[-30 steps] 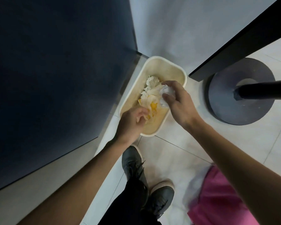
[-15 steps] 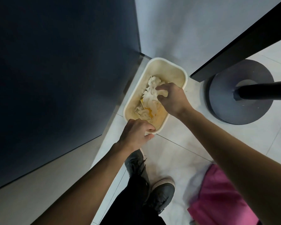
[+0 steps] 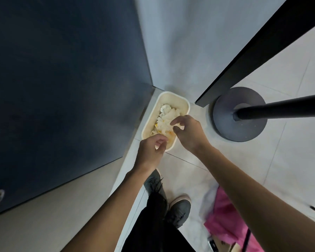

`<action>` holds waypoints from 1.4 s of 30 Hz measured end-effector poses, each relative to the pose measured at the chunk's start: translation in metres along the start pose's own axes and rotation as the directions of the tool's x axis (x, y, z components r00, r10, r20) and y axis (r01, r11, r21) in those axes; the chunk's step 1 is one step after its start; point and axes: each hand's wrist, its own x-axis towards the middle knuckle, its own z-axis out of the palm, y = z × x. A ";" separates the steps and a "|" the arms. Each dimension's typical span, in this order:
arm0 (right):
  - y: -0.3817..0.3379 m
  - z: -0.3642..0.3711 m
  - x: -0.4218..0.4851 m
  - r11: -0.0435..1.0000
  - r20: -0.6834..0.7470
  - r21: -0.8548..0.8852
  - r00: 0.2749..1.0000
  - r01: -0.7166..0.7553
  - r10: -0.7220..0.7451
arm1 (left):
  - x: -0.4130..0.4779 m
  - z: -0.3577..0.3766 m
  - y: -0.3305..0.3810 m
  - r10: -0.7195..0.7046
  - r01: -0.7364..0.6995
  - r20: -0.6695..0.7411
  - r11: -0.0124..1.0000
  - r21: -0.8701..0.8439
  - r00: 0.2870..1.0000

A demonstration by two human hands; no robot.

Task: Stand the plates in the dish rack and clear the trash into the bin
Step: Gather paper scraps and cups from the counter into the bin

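Note:
A cream rectangular bin (image 3: 183,103) stands on the tiled floor in the corner below me. Inside it lies crumpled white tissue (image 3: 166,115) with some yellow scraps (image 3: 169,133). My left hand (image 3: 151,150) hovers over the bin's near rim, fingers loosely curled and holding nothing. My right hand (image 3: 186,132) hangs above the bin's right side, its fingers relaxed and spread, nothing in them. No plates or dish rack are in view.
A dark blue cabinet front (image 3: 62,88) fills the left side. To the right stands a round dark base (image 3: 242,128) with a black pole. A pink bag (image 3: 224,222) lies on the floor at lower right. My shoes (image 3: 178,208) are just behind the bin.
My right hand let go of the white tissue into the bin and lifted back with fingers spread. My left hand drew back to the near rim. The view rose higher above the bin.

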 end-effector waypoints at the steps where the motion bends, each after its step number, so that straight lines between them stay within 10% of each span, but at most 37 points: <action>1: -0.008 -0.007 -0.011 1.000 -0.002 0.010 1.000 0.011 -0.011 | -0.009 -0.005 0.011 -0.012 0.011 -0.013 0.999 -0.032 1.000; 24: -0.234 -0.124 -0.351 0.945 0.077 0.024 0.942 0.326 -0.326 | -0.340 -0.197 0.210 0.003 -0.061 -0.297 0.981 -0.183 0.955; 42: -0.336 -0.118 -0.397 0.790 0.226 0.039 0.765 0.611 -0.603 | -0.434 -0.288 0.228 0.009 -0.177 -0.520 0.945 -0.276 0.854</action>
